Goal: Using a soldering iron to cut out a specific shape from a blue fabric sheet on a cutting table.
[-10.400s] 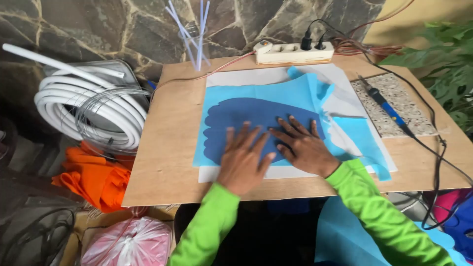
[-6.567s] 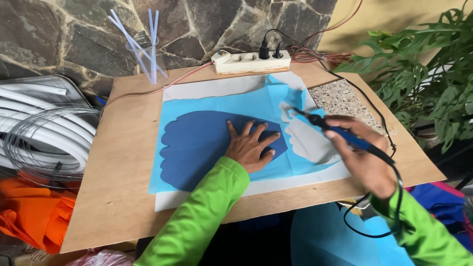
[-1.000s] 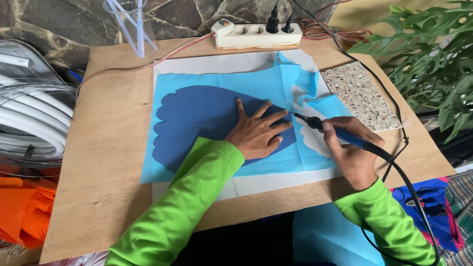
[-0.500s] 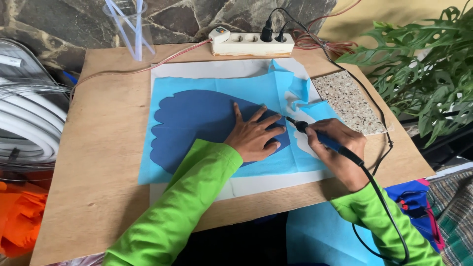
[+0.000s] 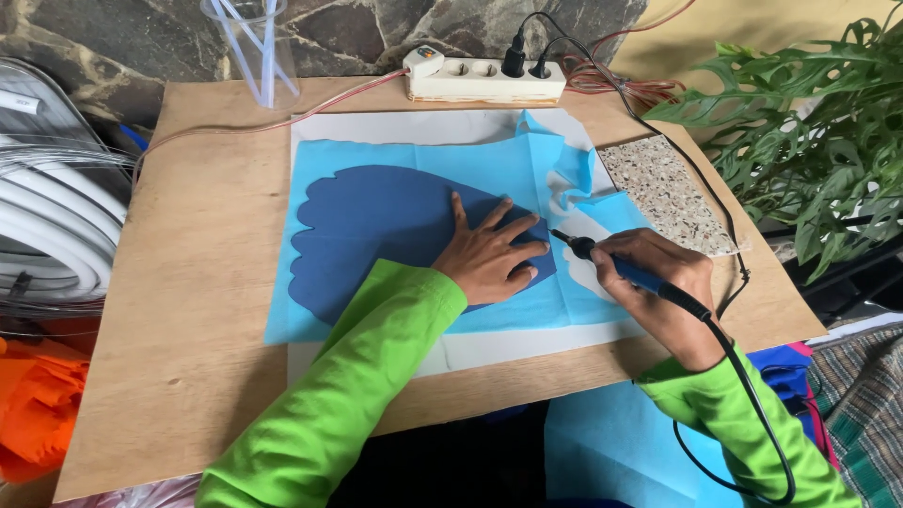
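Board: a plywood board (image 5: 188, 310) serves as the work surface, set against a stone wall.
White sheet: a white sheet (image 5: 395, 127) lies flat on the board under the fabric.
Light blue fabric: the light blue fabric (image 5: 442, 160) is spread over the white sheet, its upper right corner folded up and rumpled.
Dark blue piece: a dark blue shape with a scalloped left edge (image 5: 376, 226) lies on the light blue fabric, near the middle of the board.
Plant: green leaves (image 5: 809, 122) crowd the right side.
Hose coil: white tubing (image 5: 47, 235) is coiled at the left, off the board.
Speckled slab: a speckled stone tile (image 5: 668, 193) rests near the board's right edge.
Power strip: a white power strip (image 5: 484, 80) sits at the far edge with two black plugs in it.
Left hand: the left hand (image 5: 489, 259) presses flat, fingers spread, on the right end of the dark blue piece.
Right hand: the right hand (image 5: 658, 287) is closed around the soldering iron's handle.
Soldering iron: the corded soldering iron (image 5: 611, 265) points left, its tip just beside the left fingertips at the dark piece's edge.
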